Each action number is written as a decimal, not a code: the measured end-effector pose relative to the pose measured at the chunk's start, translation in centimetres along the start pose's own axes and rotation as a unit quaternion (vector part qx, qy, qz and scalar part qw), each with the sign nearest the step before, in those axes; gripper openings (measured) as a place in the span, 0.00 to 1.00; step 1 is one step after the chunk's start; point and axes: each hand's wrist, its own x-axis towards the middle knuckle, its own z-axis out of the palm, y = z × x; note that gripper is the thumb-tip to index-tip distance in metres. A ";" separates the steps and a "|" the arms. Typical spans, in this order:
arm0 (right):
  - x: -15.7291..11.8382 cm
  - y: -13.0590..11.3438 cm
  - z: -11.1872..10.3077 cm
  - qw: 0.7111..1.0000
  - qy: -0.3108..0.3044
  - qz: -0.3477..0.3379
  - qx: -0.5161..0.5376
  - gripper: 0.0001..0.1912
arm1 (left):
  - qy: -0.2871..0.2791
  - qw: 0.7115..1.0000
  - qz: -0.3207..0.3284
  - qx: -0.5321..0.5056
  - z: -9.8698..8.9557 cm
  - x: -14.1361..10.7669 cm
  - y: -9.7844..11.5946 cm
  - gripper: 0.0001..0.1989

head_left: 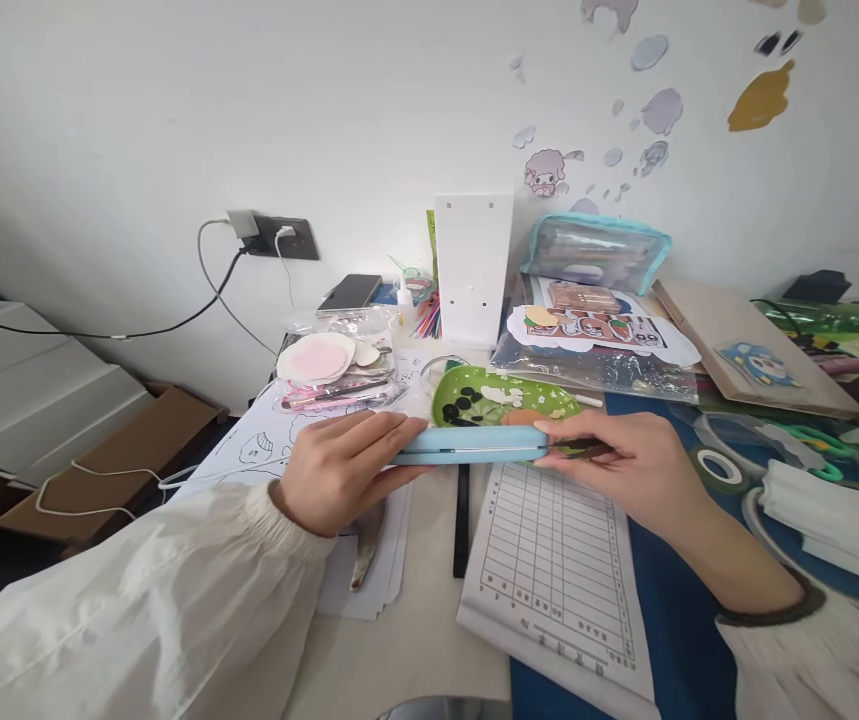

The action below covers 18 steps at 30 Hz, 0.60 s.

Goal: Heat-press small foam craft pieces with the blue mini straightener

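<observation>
A light blue, narrow device or case (474, 442) is held level over the desk, with a thin seam along its side. My left hand (350, 465) grips its left end, thumb below and fingers on top. At its right end, my right hand (616, 455) pinches the blue case and a dark brown strip (579, 447) that lies between the fingers. Whether the strip goes into the case cannot be told. Just behind is a green tray (440, 400) with black and white pieces. Below lies a printed form sheet (549, 570).
A white stand (472, 270) rises at the back centre. Plastic bags with cutouts (316, 358) lie to the left, a clear pouch (598, 250) behind. At right are a tape roll (719, 467), green scissors (819, 450) and white tissues (834, 520). Cardboard boxes (114, 450) stand at far left.
</observation>
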 end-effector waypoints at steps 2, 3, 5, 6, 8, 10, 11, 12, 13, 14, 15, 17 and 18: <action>0.1 0.3 0.3 0.999 0.011 -0.027 -0.027 0.06 | 0.006 1.000 0.011 0.015 0.1 -0.2 -0.1 0.17; 0.1 0.5 0.4 0.999 0.017 -0.032 -0.040 0.06 | 0.007 1.000 0.015 0.023 0.2 -0.2 -0.1 0.17; 0.1 0.7 0.8 0.997 0.026 -0.033 -0.064 0.07 | 0.005 0.999 0.021 0.040 0.3 -0.2 -0.2 0.16; 0.0 0.8 1.0 0.996 0.027 -0.029 -0.074 0.08 | 0.003 0.999 0.022 0.048 0.3 -0.1 -0.2 0.16; 0.0 0.7 1.1 0.995 0.026 -0.021 -0.093 0.10 | 0.001 0.998 0.020 0.061 0.2 0.0 -0.1 0.16; -0.1 0.5 1.0 0.994 0.031 -0.009 -0.108 0.13 | 0.001 0.997 0.015 0.076 0.2 0.2 -0.1 0.15; -0.1 0.4 0.9 0.993 0.037 -0.001 -0.111 0.15 | 0.002 0.996 0.014 0.083 0.2 0.3 -0.1 0.14; -0.1 0.2 0.7 0.993 0.044 0.007 -0.112 0.16 | 0.004 0.996 0.013 0.089 0.2 0.4 -0.1 0.14; -0.1 0.1 0.5 0.992 0.052 0.018 -0.112 0.16 | 0.006 0.995 0.012 0.094 0.3 0.5 -0.1 0.14; -0.1 0.1 0.3 0.992 0.058 0.031 -0.112 0.15 | 0.007 0.995 0.010 0.098 0.3 0.5 -0.1 0.14; -0.2 0.1 0.1 0.991 0.060 0.044 -0.113 0.14 | 0.008 0.995 0.008 0.101 0.3 0.5 -0.1 0.14; -0.2 0.3 -0.2 0.989 0.060 0.060 -0.123 0.12 | 0.010 0.994 0.001 0.106 0.3 0.4 -0.2 0.14; -0.2 0.4 -0.2 0.987 0.062 0.061 -0.132 0.12 | 0.010 0.994 -0.003 0.110 0.3 0.4 -0.3 0.14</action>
